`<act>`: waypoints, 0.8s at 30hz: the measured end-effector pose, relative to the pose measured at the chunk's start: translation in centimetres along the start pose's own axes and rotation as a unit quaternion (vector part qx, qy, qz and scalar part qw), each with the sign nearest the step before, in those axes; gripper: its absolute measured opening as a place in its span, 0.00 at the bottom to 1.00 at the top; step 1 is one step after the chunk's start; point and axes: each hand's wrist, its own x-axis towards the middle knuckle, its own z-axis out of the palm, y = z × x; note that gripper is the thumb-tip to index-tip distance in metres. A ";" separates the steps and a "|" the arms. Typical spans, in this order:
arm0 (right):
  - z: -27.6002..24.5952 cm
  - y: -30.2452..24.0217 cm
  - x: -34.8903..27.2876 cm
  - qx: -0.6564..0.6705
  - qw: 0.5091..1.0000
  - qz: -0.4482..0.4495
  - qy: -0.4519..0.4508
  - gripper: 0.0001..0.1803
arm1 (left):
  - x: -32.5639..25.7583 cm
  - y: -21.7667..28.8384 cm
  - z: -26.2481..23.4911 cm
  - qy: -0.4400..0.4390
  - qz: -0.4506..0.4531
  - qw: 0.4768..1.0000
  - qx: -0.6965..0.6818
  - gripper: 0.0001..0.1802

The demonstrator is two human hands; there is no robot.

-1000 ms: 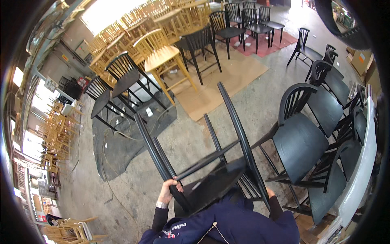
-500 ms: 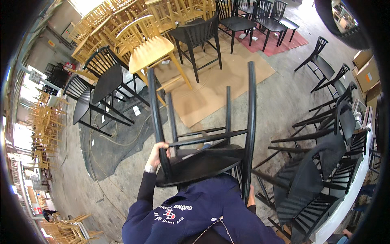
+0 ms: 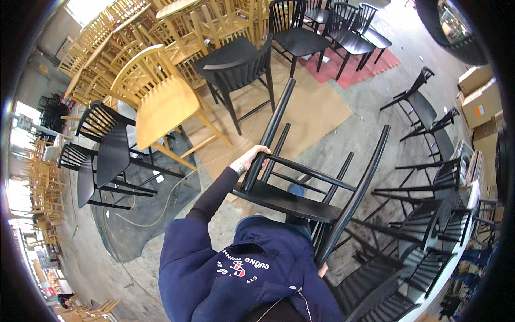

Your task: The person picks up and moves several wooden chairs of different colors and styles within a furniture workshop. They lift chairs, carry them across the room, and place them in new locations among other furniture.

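Note:
A black wooden chair (image 3: 292,203) is tilted in front of my body, its legs pointing up and away from me. My left hand (image 3: 254,159) is closed round one leg, close to where a stretcher joins it. At the chair's lower right, beside a long curved black post, a small part of my right hand (image 3: 323,270) shows. It appears to grip the chair there, though most of its fingers are hidden behind the post and my sleeve.
Ahead, a black chair (image 3: 236,70) and a natural-wood chair (image 3: 169,110) stand by brown floor paper (image 3: 316,107). Two black chairs (image 3: 110,153) are at left on dark sheeting. More black chairs (image 3: 424,110) line the right, near cardboard boxes (image 3: 480,104). Wooden chairs crowd the back.
The held chair has swung to the right and tilted, with my left hand moving up and right along with it. My view has turned, shifting the surrounding chairs leftward.

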 end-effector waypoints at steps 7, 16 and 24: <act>12.7 -13.9 11.6 -0.115 0.992 -0.050 -0.023 0.10 | 19.1 13.8 2.6 0.098 0.038 0.994 0.007 0.13; 34.0 -34.1 18.5 -0.377 0.898 -0.214 -0.069 0.09 | 43.1 21.5 0.6 0.226 0.045 0.944 0.237 0.25; 48.2 -43.3 23.1 -0.441 0.895 -0.068 -0.022 0.15 | 44.9 17.6 -2.9 0.109 -0.028 0.993 -0.030 0.15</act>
